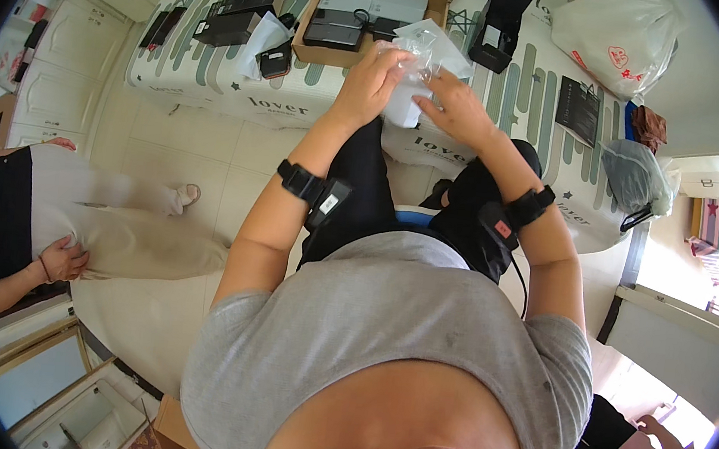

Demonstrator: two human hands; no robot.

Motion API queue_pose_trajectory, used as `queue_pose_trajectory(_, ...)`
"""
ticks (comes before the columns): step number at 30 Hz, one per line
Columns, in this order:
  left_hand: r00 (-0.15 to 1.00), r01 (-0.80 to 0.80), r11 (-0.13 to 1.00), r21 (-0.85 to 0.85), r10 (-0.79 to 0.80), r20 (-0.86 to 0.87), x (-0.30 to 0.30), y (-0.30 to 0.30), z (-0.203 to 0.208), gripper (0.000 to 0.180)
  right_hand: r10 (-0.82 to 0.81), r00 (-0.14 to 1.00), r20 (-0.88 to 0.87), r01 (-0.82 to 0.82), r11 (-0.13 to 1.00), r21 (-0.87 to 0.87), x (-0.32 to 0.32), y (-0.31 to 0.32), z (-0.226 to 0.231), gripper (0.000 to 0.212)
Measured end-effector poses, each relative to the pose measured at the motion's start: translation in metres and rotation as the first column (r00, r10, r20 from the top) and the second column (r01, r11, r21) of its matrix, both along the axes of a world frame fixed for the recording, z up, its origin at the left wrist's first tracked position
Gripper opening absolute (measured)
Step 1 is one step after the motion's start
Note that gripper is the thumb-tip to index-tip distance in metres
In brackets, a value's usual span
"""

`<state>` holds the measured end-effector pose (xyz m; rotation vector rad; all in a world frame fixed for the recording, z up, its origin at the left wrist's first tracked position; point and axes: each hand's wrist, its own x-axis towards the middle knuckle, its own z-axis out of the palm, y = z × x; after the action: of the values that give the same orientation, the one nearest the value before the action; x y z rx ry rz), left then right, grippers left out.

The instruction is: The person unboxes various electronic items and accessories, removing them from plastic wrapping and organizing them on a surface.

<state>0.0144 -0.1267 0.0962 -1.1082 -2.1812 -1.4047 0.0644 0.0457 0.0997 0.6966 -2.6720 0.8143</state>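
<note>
Over the table's front edge, between my hands, is a small white rounded-corner object (404, 108), its kind not clear. A crinkled clear plastic bag (424, 51) stands up above it. My left hand (369, 85) is closed at the left, fingertips pinching the bag. From the right, my right hand (461, 110) curls in with its thumb at the white object's edge and its forefinger by the plastic. Just beyond lies an open cardboard box (328, 54) holding several flat white and black devices. A white sheet of paper (446, 47) lies beside the bag.
Black boxes (227, 28) and a black case (275, 62) lie left on the patterned tablecloth (209, 80). An open black box (493, 43), a black booklet (578, 111) and a white carrier bag (611, 41) are right. Another person (40, 220) is at the left.
</note>
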Motion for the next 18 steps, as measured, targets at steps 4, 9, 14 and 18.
queue_pose_trajectory(4,0.997,0.055,0.998,-0.004,-0.055,0.048,-0.032,0.017,-0.011,0.018,-0.05,0.983,0.176,0.055,0.998,-0.023,-0.03,0.014,-0.006,0.024)
queue_pose_trajectory(9,0.938,0.181,0.983,-0.028,-0.163,0.307,-0.071,0.045,-0.003,0.018,-0.109,0.978,0.177,0.132,0.983,-0.127,-0.046,0.03,-0.004,0.025)
queue_pose_trajectory(14,0.919,0.194,0.98,0.036,-0.195,0.342,-0.082,0.074,-0.023,0.019,-0.217,0.964,0.154,0.249,0.941,-0.229,-0.043,0.043,-0.003,0.022)
queue_pose_trajectory(18,0.871,0.195,0.978,0.068,-0.205,0.446,-0.055,0.1,-0.009,0.018,-0.317,0.948,0.015,0.31,0.914,-0.261,-0.029,0.062,-0.011,0.016)
